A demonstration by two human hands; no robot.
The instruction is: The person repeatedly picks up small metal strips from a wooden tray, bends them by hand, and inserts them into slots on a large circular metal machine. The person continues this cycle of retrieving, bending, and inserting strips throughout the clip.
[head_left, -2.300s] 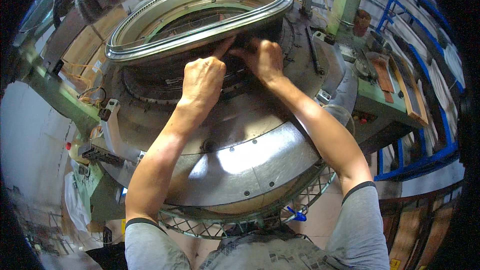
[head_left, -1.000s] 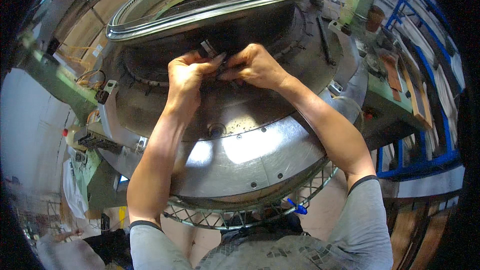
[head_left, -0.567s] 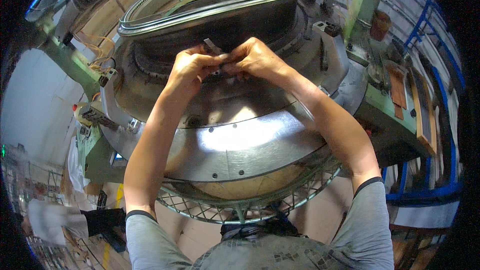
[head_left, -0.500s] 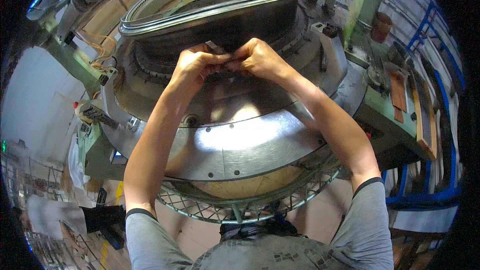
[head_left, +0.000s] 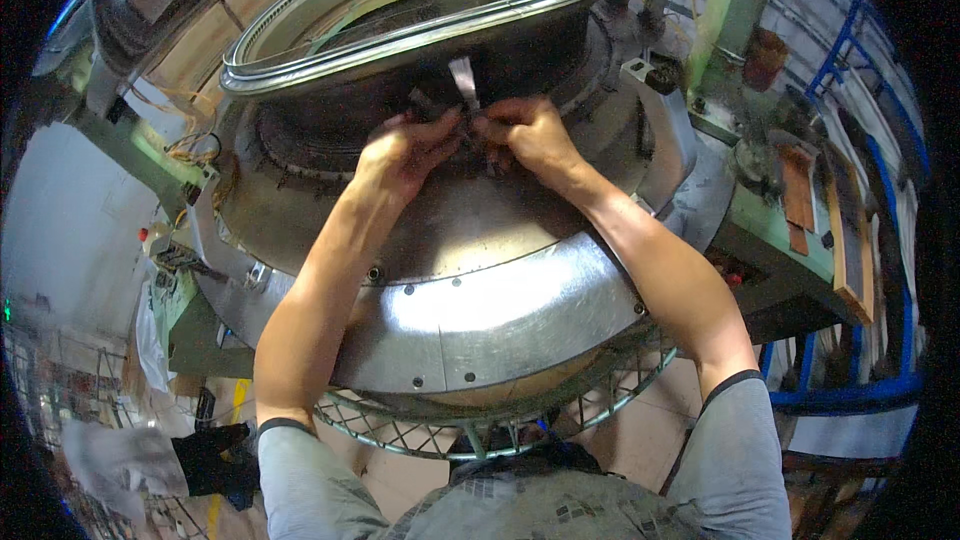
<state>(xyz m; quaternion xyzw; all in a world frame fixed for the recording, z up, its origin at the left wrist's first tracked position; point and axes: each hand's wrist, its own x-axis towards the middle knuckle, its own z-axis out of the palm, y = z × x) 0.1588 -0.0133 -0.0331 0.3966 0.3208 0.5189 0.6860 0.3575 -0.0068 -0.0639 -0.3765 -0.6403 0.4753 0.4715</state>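
Observation:
My left hand [head_left: 400, 153] and my right hand [head_left: 538, 143] meet fingertip to fingertip in front of the dark wall of a large round machine [head_left: 510, 215]. A short, pale, shiny flat strip [head_left: 463, 80] sticks up between them, its lower end at my right fingertips, which are pinched on it. My left fingers are bent and closed, with a small dark piece showing above them; shadow hides what they grip. Above the hands stands a wide metal ring [head_left: 400, 48] with a bright rim.
A polished curved plate [head_left: 500, 310] with bolts lies below my forearms, above a green lattice guard [head_left: 590, 422]. Green machine beams stand on both sides. At right are brown strips [head_left: 797, 190] and a blue rack [head_left: 850, 395]. A blurred light-and-dark shape, perhaps a person [head_left: 130, 460], is at lower left.
Both hands have come slightly lower in the picture and a little farther apart. The pale strip now stands up between them. The view has shifted slightly.

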